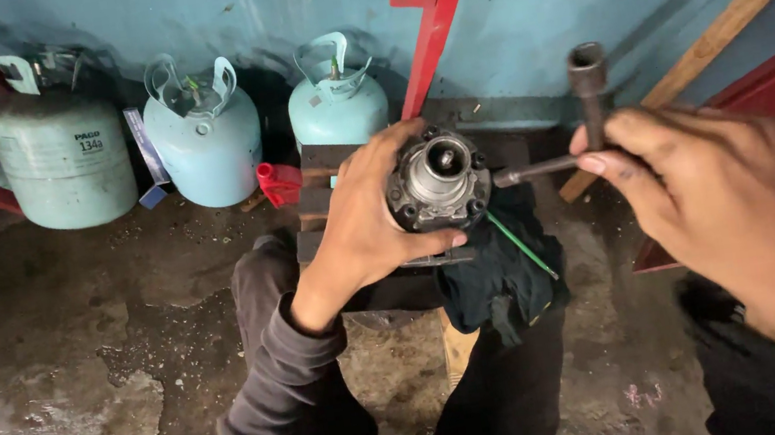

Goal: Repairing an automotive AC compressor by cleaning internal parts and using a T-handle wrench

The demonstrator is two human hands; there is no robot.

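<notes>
The round grey metal compressor body with bolts around its rim (438, 183) stands on a dark block at the person's knees, bolts apparently all seated. The left hand (368, 220) clasps its side; the right hand (719, 201) grips a dark steel cross wrench (588, 134) whose arm meets the rim. Pale green gas cylinders (204, 137) crowd behind; the wet concrete floor (79, 392) lies open leftward.

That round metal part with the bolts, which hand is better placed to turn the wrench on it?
Right. The right hand already grips the cross wrench, whose arm points at the round metal part. The left hand is wrapped around that part, steadying it.
</notes>
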